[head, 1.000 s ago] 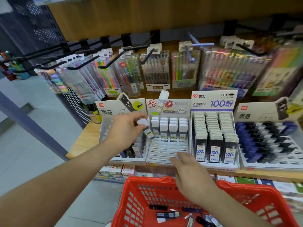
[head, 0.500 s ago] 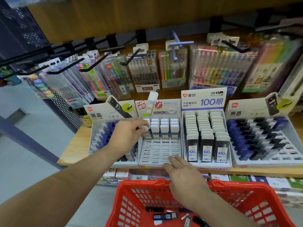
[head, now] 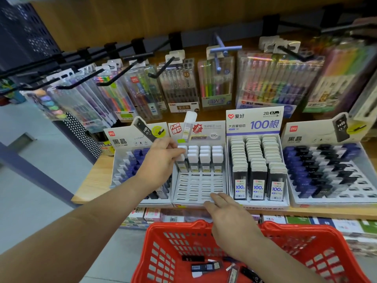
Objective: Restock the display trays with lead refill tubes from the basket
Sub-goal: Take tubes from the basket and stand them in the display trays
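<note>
My left hand (head: 161, 160) pinches a white-capped lead refill tube (head: 180, 160) at the left column of the white slotted display tray (head: 195, 188), beside three rows of like tubes (head: 205, 158). My right hand (head: 230, 219) rests with straight fingers on that tray's front edge, holding nothing. Below, the red basket (head: 306, 248) holds several loose refill tubes (head: 206, 267).
A tray of blue and black tubes (head: 130, 170) stands to the left, a full "100" tray (head: 257, 166) to the right, and another dark-tube tray (head: 326, 170) at far right. Pen packs (head: 179, 86) hang on black hooks behind. Boxed stock (head: 153, 215) sits on the shelf below.
My left hand has carried the white-capped tube right and down into the left column of the white tray. My right hand has stayed at the tray's front edge.
</note>
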Demonstrator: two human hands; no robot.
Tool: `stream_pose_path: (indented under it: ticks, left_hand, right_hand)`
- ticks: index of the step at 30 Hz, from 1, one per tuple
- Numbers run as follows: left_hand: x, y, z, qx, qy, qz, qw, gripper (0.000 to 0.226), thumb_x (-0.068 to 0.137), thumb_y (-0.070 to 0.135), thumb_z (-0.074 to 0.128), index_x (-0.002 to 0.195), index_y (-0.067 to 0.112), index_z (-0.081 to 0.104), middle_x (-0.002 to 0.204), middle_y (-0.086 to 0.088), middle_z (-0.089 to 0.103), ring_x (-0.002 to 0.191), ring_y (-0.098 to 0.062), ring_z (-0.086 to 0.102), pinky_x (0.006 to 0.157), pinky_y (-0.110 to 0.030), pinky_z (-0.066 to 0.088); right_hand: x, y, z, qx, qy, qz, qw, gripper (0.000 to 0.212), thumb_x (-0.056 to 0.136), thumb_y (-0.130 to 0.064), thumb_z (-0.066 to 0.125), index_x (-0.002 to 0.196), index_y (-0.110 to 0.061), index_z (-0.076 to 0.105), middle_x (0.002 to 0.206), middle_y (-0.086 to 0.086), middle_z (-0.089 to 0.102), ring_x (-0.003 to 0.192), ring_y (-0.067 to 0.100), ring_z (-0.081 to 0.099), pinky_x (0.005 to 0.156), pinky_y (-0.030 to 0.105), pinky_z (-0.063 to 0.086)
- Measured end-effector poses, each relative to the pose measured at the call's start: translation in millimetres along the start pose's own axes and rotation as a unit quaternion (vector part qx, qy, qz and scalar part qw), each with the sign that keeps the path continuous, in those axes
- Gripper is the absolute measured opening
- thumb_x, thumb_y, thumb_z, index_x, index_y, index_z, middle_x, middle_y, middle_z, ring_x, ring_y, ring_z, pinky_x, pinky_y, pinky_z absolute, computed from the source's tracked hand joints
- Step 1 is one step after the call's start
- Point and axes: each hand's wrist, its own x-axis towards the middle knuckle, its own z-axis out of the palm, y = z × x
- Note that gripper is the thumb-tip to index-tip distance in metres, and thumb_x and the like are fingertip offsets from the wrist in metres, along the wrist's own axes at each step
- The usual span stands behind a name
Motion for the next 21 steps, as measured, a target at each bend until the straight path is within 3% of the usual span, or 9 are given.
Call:
stream_pose_path:
  ticks: [3, 8, 11, 13, 16, 21]
  left_hand:
    - [5.9, 7.8, -1.4, 0.006, 0.009, -0.023, 1.0, 0.021, 0.09, 0.003, 0.059, 0.109, 0.004, 0.069, 0.106, -0.011, 0.063, 0.099, -0.028, 0.057, 0.088, -0.032, 0.047]
    - [9.9, 15.2, -2.1, 0.04, -0.022, -0.021, 0.999, 0.015, 0.088, 0.001, 0.056, 0.087, 0.005, 0.07, 0.09, -0.008, 0.068, 0.091, -0.028, 0.057, 0.078, -0.03, 0.043]
    - [9.0, 15.9, -5.3, 0.079, -0.026, -0.012, 0.996, 0.017, 0.088, 0.004, 0.057, 0.092, 0.01, 0.072, 0.1, -0.004, 0.068, 0.1, -0.026, 0.051, 0.087, -0.028, 0.037]
    - [6.8, 21.9, -13.1, 0.075, -0.019, -0.015, 0.997, 0.022, 0.087, 0.001, 0.055, 0.099, 0.01, 0.072, 0.109, -0.004, 0.065, 0.107, -0.027, 0.049, 0.093, -0.033, 0.04]
    - [-5.8, 40.1, -26.3, 0.049, -0.031, 0.015, 0.998, 0.027, 0.084, -0.002, 0.053, 0.097, 0.013, 0.072, 0.105, -0.004, 0.066, 0.103, -0.026, 0.056, 0.088, -0.04, 0.049]
    - [-55.3, 79.0, -27.7, 0.024, -0.169, 0.071, 0.983, 0.027, 0.083, 0.009, 0.051, 0.096, 0.021, 0.071, 0.1, 0.003, 0.069, 0.094, -0.019, 0.062, 0.082, -0.037, 0.052]
  right_hand:
    - [-0.7, -0.7, -0.5, -0.012, -0.001, -0.008, 1.0, 0.062, 0.094, -0.008, 0.044, 0.152, -0.017, 0.028, 0.164, 0.007, 0.015, 0.151, 0.02, 0.008, 0.121, 0.03, 0.01]
    - [-2.2, -1.3, -1.0, -0.029, -0.012, -0.015, 0.999, 0.063, 0.094, -0.007, 0.044, 0.153, -0.016, 0.026, 0.164, 0.008, 0.013, 0.151, 0.019, 0.007, 0.121, 0.03, 0.008]
    - [-5.4, -1.6, -2.4, -0.022, -0.007, -0.018, 1.0, 0.065, 0.094, -0.006, 0.044, 0.154, -0.019, 0.024, 0.164, 0.006, 0.014, 0.151, 0.02, 0.007, 0.122, 0.032, 0.015]
    - [-11.4, -0.6, -6.2, -0.022, 0.005, -0.029, 0.999, 0.063, 0.093, -0.008, 0.044, 0.152, -0.02, 0.027, 0.162, 0.005, 0.019, 0.148, 0.022, 0.015, 0.119, 0.034, 0.024]
    - [-25.8, 8.2, -13.5, -0.029, 0.025, -0.051, 0.998, 0.053, 0.091, -0.01, 0.044, 0.143, -0.019, 0.041, 0.146, 0.002, 0.043, 0.131, 0.023, 0.039, 0.105, 0.034, 0.039]
    - [-62.0, 40.8, -3.1, -0.066, -0.067, -0.028, 0.995, 0.039, 0.092, -0.019, 0.046, 0.131, -0.019, 0.05, 0.12, 0.006, 0.058, 0.113, 0.029, 0.056, 0.086, 0.037, 0.048]
